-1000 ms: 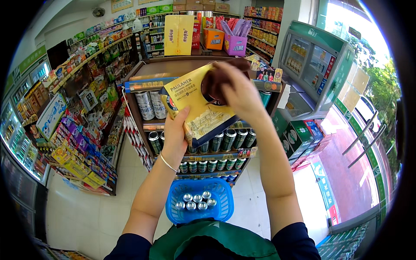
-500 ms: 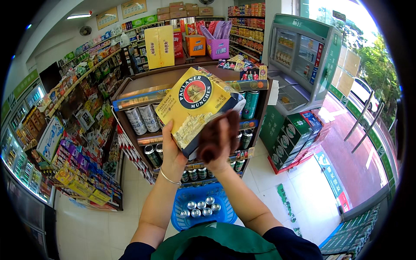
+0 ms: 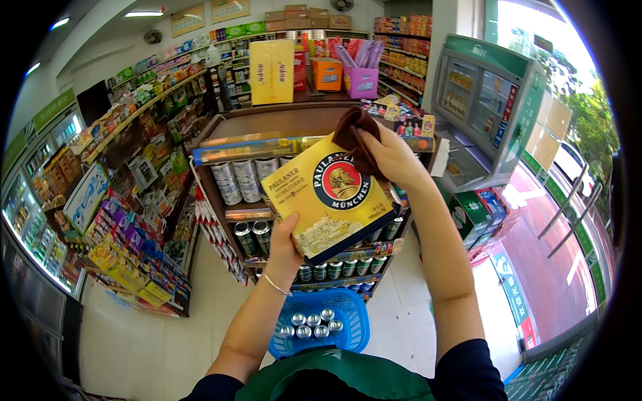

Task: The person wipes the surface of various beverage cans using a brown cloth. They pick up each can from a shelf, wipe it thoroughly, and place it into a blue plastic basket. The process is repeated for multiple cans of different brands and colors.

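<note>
A yellow cardboard beer box (image 3: 301,194) with a round dark emblem is held up, tilted, in front of the shelf unit. My left hand (image 3: 286,242) grips its lower left corner, the thumb on the front face. My right hand (image 3: 389,157) is closed on a dark brown cloth (image 3: 356,134), which is pressed on the box's upper right corner. Below my arms stands a blue plastic basket (image 3: 358,321) with several silver-topped cans (image 3: 313,321) in it.
Ahead is a brown shelf unit (image 3: 234,123) with rows of cans; a yellow carton (image 3: 271,72) and a purple box (image 3: 362,81) stand on top. Snack shelves (image 3: 134,220) line the left. On the right are a display fridge (image 3: 478,100) and stacked green cartons (image 3: 471,217).
My right hand has carried the cloth from the box's lower right side up to its upper right corner. The box has turned so its front faces me more squarely.
</note>
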Motion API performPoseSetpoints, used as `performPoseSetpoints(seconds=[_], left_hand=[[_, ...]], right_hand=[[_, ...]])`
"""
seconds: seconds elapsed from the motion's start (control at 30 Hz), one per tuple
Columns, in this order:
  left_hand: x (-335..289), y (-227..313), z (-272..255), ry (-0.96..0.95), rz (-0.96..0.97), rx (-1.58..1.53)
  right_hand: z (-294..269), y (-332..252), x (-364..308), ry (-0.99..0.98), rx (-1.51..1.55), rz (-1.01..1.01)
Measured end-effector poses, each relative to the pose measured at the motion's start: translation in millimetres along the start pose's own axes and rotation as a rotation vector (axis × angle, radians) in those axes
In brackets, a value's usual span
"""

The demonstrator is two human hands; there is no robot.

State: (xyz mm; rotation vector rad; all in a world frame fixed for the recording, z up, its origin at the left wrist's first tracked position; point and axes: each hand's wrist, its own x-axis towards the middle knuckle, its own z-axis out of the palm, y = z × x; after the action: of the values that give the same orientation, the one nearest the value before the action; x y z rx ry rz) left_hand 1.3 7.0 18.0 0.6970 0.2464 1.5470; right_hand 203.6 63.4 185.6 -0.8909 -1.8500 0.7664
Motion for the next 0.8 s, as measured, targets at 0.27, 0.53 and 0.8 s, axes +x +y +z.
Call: performPoseSetpoints(seconds=[0.27,0.53,0.8], left_hand=[[2.3,45.5,4.2,0.076,0.141,-0.015],[23.3,125.9,17.6,0.120,0.443,0.161],[114.3,210.6,40.8,0.014,0.573,0.238]], right_hand=[[2.2,26.7,108.3,0.359,-0.008,-0.221],[69.2,56.2,199.2,-0.466,-1.020,0.114],[195.5,11.7,254.7,-0.197,-0.787,-0.306]])
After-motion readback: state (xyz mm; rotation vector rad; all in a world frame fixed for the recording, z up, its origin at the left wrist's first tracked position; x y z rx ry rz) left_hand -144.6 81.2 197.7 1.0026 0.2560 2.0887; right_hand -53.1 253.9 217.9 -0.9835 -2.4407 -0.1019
